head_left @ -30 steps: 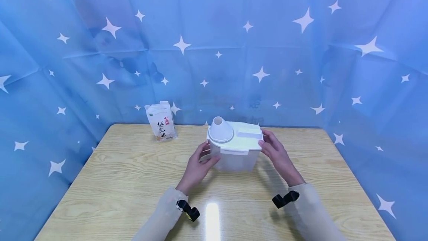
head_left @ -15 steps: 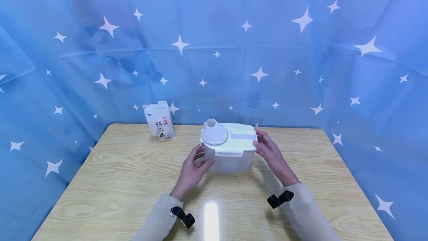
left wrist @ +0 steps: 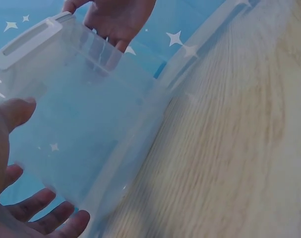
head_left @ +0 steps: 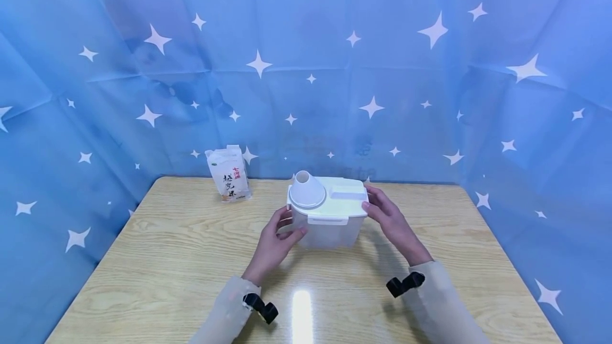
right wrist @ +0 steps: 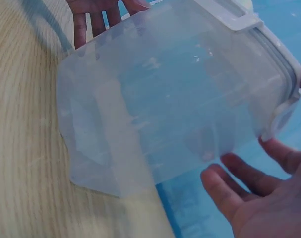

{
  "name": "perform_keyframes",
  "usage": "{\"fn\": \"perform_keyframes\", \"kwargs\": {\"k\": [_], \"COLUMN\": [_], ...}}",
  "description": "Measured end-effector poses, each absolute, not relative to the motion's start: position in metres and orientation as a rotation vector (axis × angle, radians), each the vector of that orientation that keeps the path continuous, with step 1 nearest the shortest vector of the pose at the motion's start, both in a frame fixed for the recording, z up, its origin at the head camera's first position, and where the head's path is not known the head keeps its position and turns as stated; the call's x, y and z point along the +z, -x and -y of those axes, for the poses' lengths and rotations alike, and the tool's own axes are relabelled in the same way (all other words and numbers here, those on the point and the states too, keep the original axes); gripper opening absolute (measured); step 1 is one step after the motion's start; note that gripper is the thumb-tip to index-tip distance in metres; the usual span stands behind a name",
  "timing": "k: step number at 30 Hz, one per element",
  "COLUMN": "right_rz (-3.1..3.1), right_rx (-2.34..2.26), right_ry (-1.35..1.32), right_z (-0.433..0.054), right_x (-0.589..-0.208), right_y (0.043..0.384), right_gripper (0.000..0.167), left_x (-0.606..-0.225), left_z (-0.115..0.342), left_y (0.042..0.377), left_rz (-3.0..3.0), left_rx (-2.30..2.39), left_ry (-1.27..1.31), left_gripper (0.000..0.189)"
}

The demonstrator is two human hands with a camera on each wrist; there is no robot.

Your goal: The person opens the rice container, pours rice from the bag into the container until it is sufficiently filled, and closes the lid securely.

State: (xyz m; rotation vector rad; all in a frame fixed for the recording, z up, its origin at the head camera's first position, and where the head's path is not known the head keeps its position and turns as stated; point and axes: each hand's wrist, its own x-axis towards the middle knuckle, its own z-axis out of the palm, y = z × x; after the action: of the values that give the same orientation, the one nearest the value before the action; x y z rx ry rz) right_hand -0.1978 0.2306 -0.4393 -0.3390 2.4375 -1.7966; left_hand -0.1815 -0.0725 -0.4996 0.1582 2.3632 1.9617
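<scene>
A translucent storage box (head_left: pixel 330 233) stands upright at the middle of the table, under a white lid (head_left: pixel 334 207) with side clips. On the lid's left part sits a white cone-shaped piece (head_left: pixel 306 193) with a round opening on top. My left hand (head_left: pixel 270 251) holds the box's left end, thumb on the front wall and fingers round the side. At the opposite end, my right hand (head_left: pixel 393 224) holds the lid's edge with its thumb on top and its fingers along the side wall. Through the clear wall (left wrist: pixel 86 119) in the left wrist view, no contents show.
A white bag with printed characters (head_left: pixel 229 177) stands at the back left of the wooden table (head_left: pixel 191 275). Behind and at both sides hangs a blue curtain (head_left: pixel 306 25) with white stars. The sleeves carry black wrist cameras (head_left: pixel 405 284).
Between one second and half a second ago, both hands and the box shifted slightly left and toward me. Since then they have stayed nearly still.
</scene>
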Motion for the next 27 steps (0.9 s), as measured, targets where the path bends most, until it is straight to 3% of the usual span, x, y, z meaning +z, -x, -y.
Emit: {"fn": "perform_keyframes", "kwargs": {"k": [8, 19, 27], "right_rz": [-2.676, -2.977, -3.187], "right_rx": [-1.639, -1.328, -1.025], "right_ry": [0.465, 0.675, 1.039], "right_z": [-0.228, -0.216, -0.202], "right_x": [-0.42, -0.389, -0.375], "right_y": [0.191, 0.176, 0.166], "right_gripper": [0.057, 0.074, 0.079], "left_x": [-0.496, -0.493, -0.494], "left_z": [0.08, 0.078, 0.076], "left_y": [0.191, 0.21, 0.214], "left_rz": [-2.316, -2.216, -2.194], "left_rx": [1.931, 1.941, 1.922], "left_ry": [-0.217, -0.395, -0.41], "left_gripper": [0.089, 0.098, 0.104]}}
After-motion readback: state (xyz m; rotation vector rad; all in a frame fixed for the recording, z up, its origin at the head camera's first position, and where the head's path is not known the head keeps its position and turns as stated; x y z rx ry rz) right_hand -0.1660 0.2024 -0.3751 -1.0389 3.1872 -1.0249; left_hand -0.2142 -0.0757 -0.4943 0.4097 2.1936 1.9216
